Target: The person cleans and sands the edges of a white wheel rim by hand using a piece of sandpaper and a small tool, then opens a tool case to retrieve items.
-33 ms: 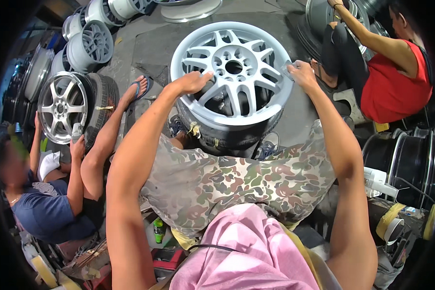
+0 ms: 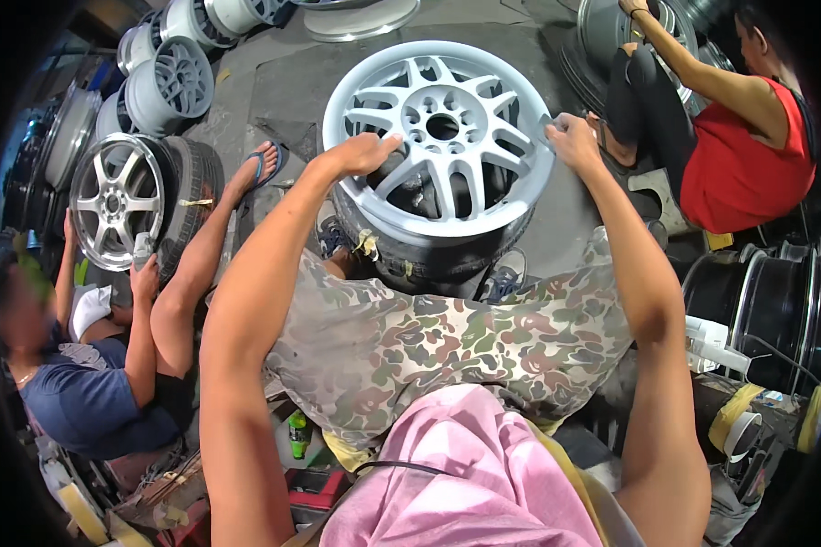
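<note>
A pale grey-white painted wheel rim (image 2: 474, 214) with split spokes and a dark centre hole lies face up on a black tyre (image 2: 410, 264) in front of me. My left hand (image 2: 365, 155) is closed on its left side among the spokes; exactly what is beneath the fingers is hidden. My right hand (image 2: 575, 146), at the rim's right edge, pinches a small flat grey pad (image 2: 547, 128) against it. My camouflage-covered lap (image 2: 447, 346) and the pink cloth (image 2: 456, 474) are below.
Left, a co-worker (image 2: 82, 392) sits beside a silver wheel (image 2: 140, 187) and tyre (image 2: 201, 173). Right, another co-worker (image 2: 739, 173) in red sits by stacked rims. More white rims (image 2: 169, 87) stand back left; dark rims (image 2: 748, 292) and a white tool (image 2: 711, 342) are at my right.
</note>
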Demonstrator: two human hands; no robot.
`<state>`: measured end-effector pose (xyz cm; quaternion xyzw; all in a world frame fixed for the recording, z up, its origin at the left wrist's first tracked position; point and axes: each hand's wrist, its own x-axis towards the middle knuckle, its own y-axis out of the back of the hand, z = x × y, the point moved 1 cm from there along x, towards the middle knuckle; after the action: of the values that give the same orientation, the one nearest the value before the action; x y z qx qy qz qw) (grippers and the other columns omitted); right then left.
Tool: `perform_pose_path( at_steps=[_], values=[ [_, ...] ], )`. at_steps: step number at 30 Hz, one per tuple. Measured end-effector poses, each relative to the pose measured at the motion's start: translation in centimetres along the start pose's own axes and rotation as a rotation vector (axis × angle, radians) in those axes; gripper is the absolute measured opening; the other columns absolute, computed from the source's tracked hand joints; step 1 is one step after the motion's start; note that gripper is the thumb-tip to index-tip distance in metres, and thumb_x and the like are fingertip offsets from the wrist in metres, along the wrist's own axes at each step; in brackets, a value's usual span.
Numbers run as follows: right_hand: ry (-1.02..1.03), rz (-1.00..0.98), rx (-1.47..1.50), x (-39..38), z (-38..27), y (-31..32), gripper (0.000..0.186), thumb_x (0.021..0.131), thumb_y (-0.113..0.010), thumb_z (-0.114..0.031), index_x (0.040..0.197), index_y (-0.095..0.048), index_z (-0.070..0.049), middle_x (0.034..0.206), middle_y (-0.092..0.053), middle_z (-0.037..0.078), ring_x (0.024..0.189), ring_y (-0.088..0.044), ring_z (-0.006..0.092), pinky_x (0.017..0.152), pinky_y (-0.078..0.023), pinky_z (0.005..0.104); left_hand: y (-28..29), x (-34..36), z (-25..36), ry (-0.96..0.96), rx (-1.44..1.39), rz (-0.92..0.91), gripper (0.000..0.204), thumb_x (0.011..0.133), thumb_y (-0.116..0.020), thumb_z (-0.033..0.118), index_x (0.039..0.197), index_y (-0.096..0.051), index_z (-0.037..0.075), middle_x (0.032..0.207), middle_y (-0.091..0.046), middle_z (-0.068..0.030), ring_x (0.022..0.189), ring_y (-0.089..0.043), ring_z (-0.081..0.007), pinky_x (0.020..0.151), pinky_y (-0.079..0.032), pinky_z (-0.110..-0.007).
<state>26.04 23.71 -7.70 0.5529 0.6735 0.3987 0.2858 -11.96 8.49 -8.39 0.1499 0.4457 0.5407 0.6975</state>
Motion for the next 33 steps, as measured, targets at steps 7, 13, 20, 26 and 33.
perform_pose_path(
  at_steps=[7,13,20,26,33],
  values=[
    [0.659,-0.198,0.082,-12.9,-5.4,0.7,0.020,0.083,-0.069,0.003,0.100,-0.074,-0.005,0.099,-0.071,0.013,0.098,-0.070,0.0308,0.087,-0.057,0.0399,4.8,0.3,-3.8,-0.219,0.209,0.721,0.054,0.101,-0.058,0.049,0.111,-0.073,-0.002,0.113,-0.070,-0.0323,0.107,-0.068,-0.0464,0.095,-0.052,-0.051],
    [0.718,-0.352,0.143,-17.3,-9.4,-3.3,0.024,0.083,-0.069,0.004,0.105,-0.074,-0.006,0.104,-0.073,0.010,0.102,-0.068,0.0313,0.092,-0.056,0.0428,5.8,5.8,-9.5,0.076,0.116,0.698,0.066,0.101,-0.052,0.058,0.116,-0.071,-0.004,0.118,-0.069,-0.0333,0.115,-0.065,-0.0505,0.099,-0.050,-0.055],
    [0.580,-0.213,0.445,-14.3,-19.5,-14.1,0.011,0.088,-0.064,-0.003,0.096,-0.071,-0.001,0.088,-0.064,0.019,0.086,-0.065,0.0418,0.079,-0.053,0.0525,2.9,7.5,-8.4,0.171,-0.033,0.782,0.085,0.097,-0.050,0.068,0.113,-0.070,-0.013,0.115,-0.068,-0.0388,0.116,-0.064,-0.0520,0.102,-0.049,-0.054],
    [0.642,-0.390,0.276,-16.4,-13.0,-6.3,0.010,0.087,-0.062,-0.001,0.092,-0.070,0.000,0.088,-0.066,0.019,0.087,-0.065,0.0417,0.080,-0.053,0.0518,3.4,6.3,-9.4,0.132,-0.008,0.748,0.084,0.098,-0.050,0.068,0.113,-0.071,-0.012,0.112,-0.069,-0.0382,0.114,-0.065,-0.0527,0.101,-0.049,-0.054],
    [0.468,-0.204,0.488,-14.3,-19.7,-13.3,0.011,0.088,-0.061,-0.001,0.095,-0.070,0.002,0.085,-0.068,0.024,0.082,-0.067,0.0455,0.077,-0.052,0.0548,3.3,7.5,-8.5,0.118,0.012,0.803,0.085,0.099,-0.050,0.068,0.107,-0.071,-0.013,0.101,-0.070,-0.0382,0.106,-0.068,-0.0521,0.094,-0.051,-0.055]
  ],
)
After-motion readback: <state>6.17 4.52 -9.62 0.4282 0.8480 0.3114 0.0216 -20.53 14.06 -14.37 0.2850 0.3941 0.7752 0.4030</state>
